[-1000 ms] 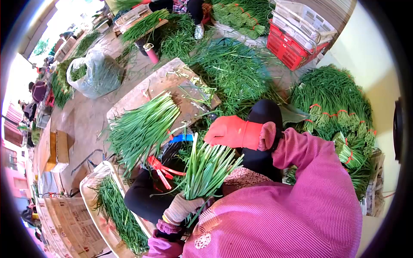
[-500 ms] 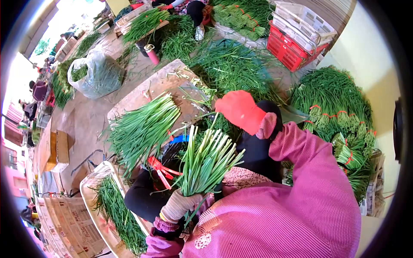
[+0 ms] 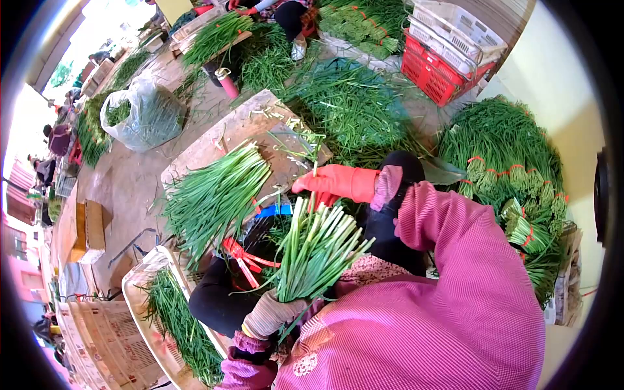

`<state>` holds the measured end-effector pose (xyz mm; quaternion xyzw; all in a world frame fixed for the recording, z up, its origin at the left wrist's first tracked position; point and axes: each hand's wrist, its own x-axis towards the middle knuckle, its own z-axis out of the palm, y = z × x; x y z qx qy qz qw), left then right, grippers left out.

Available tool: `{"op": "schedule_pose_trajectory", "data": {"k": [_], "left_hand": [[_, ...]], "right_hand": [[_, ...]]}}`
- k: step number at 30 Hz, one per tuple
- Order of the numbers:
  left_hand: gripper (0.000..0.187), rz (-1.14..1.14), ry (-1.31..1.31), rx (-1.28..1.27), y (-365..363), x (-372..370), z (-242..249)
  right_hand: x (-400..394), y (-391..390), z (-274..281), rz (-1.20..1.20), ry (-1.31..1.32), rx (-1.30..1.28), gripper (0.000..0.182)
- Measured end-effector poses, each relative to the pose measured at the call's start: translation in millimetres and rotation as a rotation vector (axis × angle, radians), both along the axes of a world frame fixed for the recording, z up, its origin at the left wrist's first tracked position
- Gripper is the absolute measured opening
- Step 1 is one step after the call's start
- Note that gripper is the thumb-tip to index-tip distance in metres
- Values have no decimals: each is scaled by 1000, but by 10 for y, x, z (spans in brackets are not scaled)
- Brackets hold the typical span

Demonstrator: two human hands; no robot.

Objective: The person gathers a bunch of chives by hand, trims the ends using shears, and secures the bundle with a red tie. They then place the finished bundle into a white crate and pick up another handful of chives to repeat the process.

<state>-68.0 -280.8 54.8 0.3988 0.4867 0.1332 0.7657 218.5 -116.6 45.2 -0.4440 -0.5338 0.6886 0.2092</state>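
My left hand (image 3: 276, 313), in a pale knitted glove, is wrapped round the lower end of a loose bunch of green stalks (image 3: 315, 250), their pale ends pointing up. My right hand (image 3: 335, 184), in a red glove, is at the top of this bunch, with its fingers closed around a thin stalk. A second bundle of stalks (image 3: 218, 192) lies on the wooden board (image 3: 244, 120) in front of me. Red ties (image 3: 244, 260) hang beside the board, left of the held bunch.
A crate of greens (image 3: 140, 273) stands at lower left. Tied bundles (image 3: 500, 149) are piled at right, below red and white crates (image 3: 432, 68). Loose greens (image 3: 354, 104) lie beyond the board, near a plastic bag (image 3: 146, 120) and pink bottle (image 3: 227, 84). Another person's hands (image 3: 244, 10) show at top.
My right hand has moved left and slightly down, to the pale ends of the bunch. My left hand keeps its hold, nearly unmoved. The other person's hands have come into view.
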Motion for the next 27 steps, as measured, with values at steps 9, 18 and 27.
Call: {"op": "schedule_pose_trajectory", "data": {"k": [9, 18, 27], "left_hand": [[30, 66, -17, -56, 42, -281, -238], [41, 443, -139, -55, 13, -204, -119], [24, 308, -23, -9, 221, -21, -27]], "right_hand": [[925, 645, 493, -665, 176, 701, 34], [927, 285, 611, -119, -568, 241, 57], [-147, -734, -144, 249, 284, -399, 79]]}}
